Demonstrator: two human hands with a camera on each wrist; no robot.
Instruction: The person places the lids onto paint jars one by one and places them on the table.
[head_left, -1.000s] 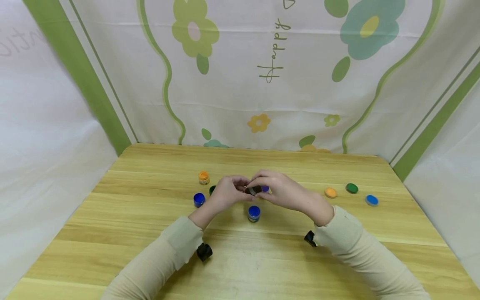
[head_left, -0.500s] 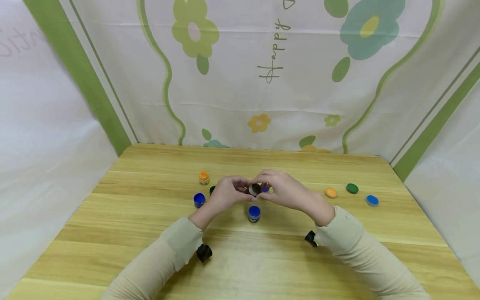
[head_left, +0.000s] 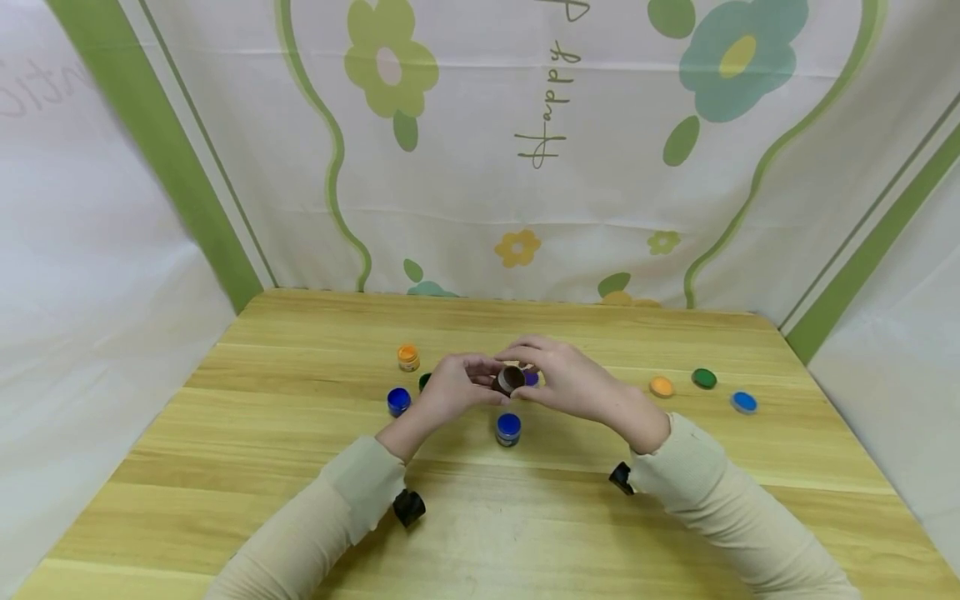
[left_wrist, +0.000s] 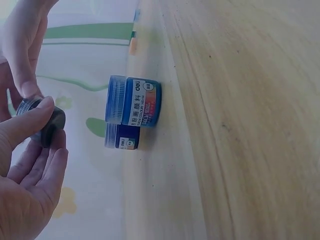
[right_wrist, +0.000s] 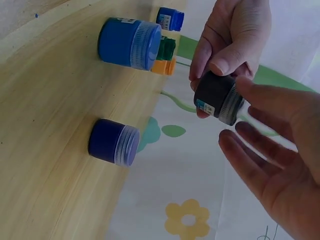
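Observation:
My left hand [head_left: 456, 383] grips a small dark brown paint jar [right_wrist: 213, 93] above the table, thumb on one side and fingers on the other. Its ridged clear-rimmed lid [right_wrist: 231, 106] faces my right hand [head_left: 564, 377]. In the right wrist view, the right thumb touches the lid while the other fingers are spread just off it. A closed blue paint jar [head_left: 507, 429] stands upright on the table below the hands. Partly hidden behind the right hand is a purple jar [head_left: 531, 378], seen whole with its lid on in the right wrist view.
Left of the hands stand an uncovered orange jar [head_left: 408, 357], a dark blue jar [head_left: 398, 402] and a mostly hidden green jar [head_left: 425, 381]. Orange [head_left: 661, 386], green [head_left: 704, 378] and blue [head_left: 744, 402] lids lie at right on the wooden table [head_left: 495, 533].
The brown jar has tilted so its lid top faces the head camera more. My right fingers have loosened and spread slightly from the lid; the left hand stays in place.

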